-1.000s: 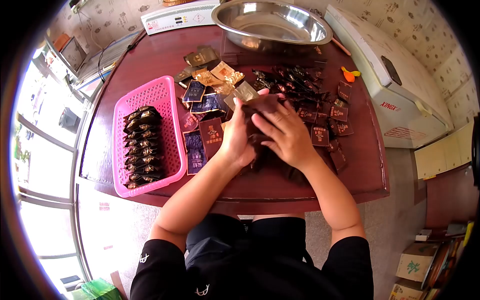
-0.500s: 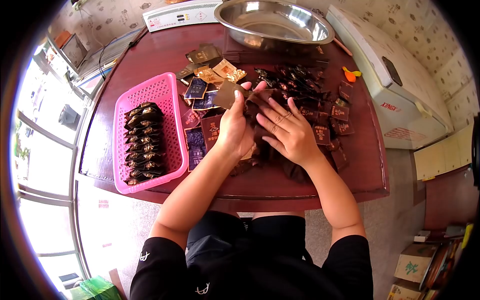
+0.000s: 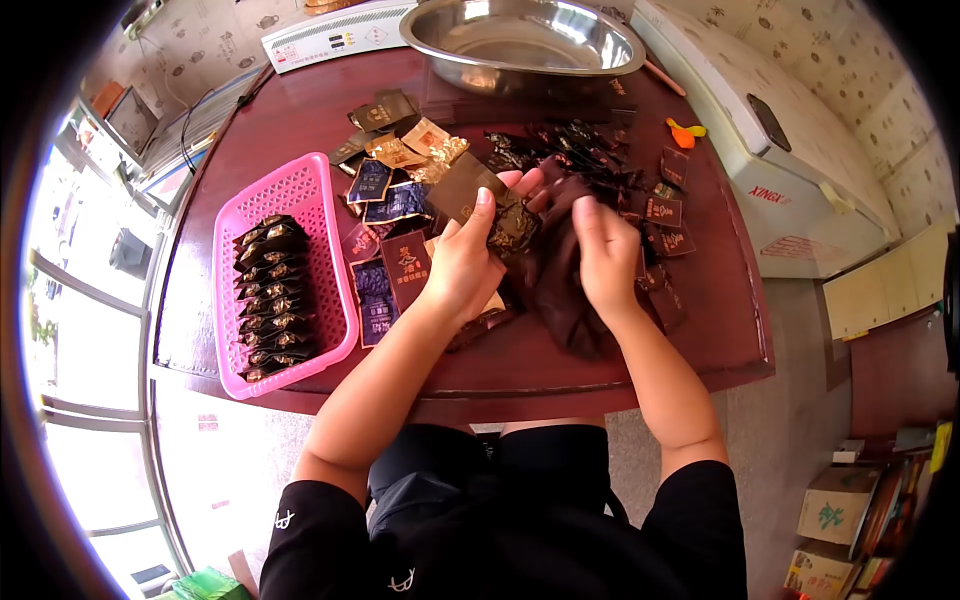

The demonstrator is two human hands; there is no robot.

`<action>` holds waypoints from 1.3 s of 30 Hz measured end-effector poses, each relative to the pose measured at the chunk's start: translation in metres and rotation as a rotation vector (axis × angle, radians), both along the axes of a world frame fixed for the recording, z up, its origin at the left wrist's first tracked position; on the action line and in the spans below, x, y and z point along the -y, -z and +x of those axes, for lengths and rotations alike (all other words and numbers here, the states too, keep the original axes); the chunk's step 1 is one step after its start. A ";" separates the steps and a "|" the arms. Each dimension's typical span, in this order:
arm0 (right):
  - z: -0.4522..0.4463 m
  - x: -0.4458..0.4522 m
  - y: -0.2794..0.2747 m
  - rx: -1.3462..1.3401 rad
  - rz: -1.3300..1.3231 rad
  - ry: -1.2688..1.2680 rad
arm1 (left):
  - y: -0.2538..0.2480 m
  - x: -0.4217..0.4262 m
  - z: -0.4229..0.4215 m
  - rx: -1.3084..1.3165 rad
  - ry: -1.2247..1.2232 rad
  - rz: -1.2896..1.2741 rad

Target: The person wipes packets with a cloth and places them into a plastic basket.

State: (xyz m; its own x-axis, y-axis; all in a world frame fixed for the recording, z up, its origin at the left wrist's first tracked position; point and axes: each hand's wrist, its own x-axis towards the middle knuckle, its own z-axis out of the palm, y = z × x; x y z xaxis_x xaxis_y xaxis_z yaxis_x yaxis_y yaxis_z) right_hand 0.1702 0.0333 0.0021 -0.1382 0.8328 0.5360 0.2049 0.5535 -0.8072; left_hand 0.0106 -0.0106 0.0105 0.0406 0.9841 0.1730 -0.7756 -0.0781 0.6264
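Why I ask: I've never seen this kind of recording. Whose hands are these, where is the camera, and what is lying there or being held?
No machine here: these are a person's bare hands, seen by a camera worn on the head, looking forward and down. On the reddish table stand a pink basket with a row of dark packets, and a metal basin. Between them lie loose packets in blue, gold and brown. The left hand holds an olive-brown packet; the right grips a dark brown cloth.
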 end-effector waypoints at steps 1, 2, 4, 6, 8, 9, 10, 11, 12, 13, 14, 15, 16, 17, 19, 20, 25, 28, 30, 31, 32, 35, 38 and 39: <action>0.003 0.001 0.001 -0.187 -0.014 0.007 | 0.000 0.000 -0.001 -0.064 -0.021 -0.029; 0.003 0.006 0.002 -0.245 -0.027 -0.081 | 0.004 -0.003 -0.001 -0.123 -0.055 -0.045; -0.010 0.017 -0.019 -0.204 0.204 -0.335 | 0.011 -0.007 -0.002 -0.007 -0.069 -0.166; -0.013 0.029 -0.009 0.295 0.413 -0.328 | 0.000 0.002 -0.002 0.037 -0.005 -0.263; -0.019 0.027 -0.012 0.549 0.667 -0.281 | 0.006 0.000 -0.007 -0.101 -0.081 -0.224; -0.016 0.016 -0.007 0.486 0.629 -0.266 | 0.007 0.002 -0.008 -0.017 -0.030 -0.291; -0.013 0.010 -0.004 0.427 0.592 -0.251 | 0.009 0.002 -0.007 -0.046 -0.022 -0.282; -0.009 0.008 -0.002 0.394 0.497 -0.213 | 0.010 0.000 -0.004 -0.075 -0.013 -0.270; -0.009 0.008 -0.002 0.409 0.540 -0.204 | 0.001 0.003 0.002 -0.104 -0.029 -0.252; -0.010 0.009 -0.003 0.424 0.582 -0.196 | -0.002 0.006 0.003 -0.103 -0.028 -0.250; -0.011 0.014 -0.005 0.420 0.625 -0.257 | -0.005 0.008 0.003 -0.130 -0.066 -0.358; -0.013 0.022 -0.008 0.413 0.668 -0.319 | -0.009 0.011 0.002 -0.159 -0.106 -0.465; -0.016 0.028 -0.005 0.383 0.621 -0.376 | -0.021 0.015 0.000 -0.261 -0.126 -0.557; -0.016 0.025 -0.006 0.381 0.624 -0.379 | -0.020 0.015 -0.001 -0.261 -0.130 -0.556; -0.013 0.017 -0.011 0.558 0.662 -0.265 | -0.013 0.016 0.000 -0.118 -0.027 -0.425; -0.009 0.012 -0.010 0.573 0.633 -0.199 | -0.008 0.012 0.000 -0.172 0.054 -0.394; -0.011 0.021 -0.009 0.468 0.656 -0.348 | -0.013 0.019 0.005 -0.169 0.001 -0.406; -0.020 0.020 -0.001 0.464 0.534 -0.433 | 0.006 0.004 0.003 -0.018 -0.005 -0.053; -0.021 0.015 0.004 0.477 0.426 -0.479 | 0.013 0.001 0.006 -0.030 -0.024 0.141; -0.021 0.015 0.006 0.478 0.427 -0.479 | 0.013 0.002 0.010 -0.029 -0.023 0.143; -0.022 0.017 0.008 0.441 0.420 -0.457 | 0.012 0.005 0.014 -0.139 -0.051 0.161; -0.021 0.020 0.004 0.398 0.412 -0.390 | 0.018 0.016 0.017 -0.356 0.010 0.051; -0.016 0.017 0.003 0.414 0.412 -0.292 | 0.024 0.019 0.023 -0.787 -0.161 0.289; -0.014 0.015 0.002 0.432 0.419 -0.238 | 0.022 0.020 0.025 -0.785 -0.161 0.290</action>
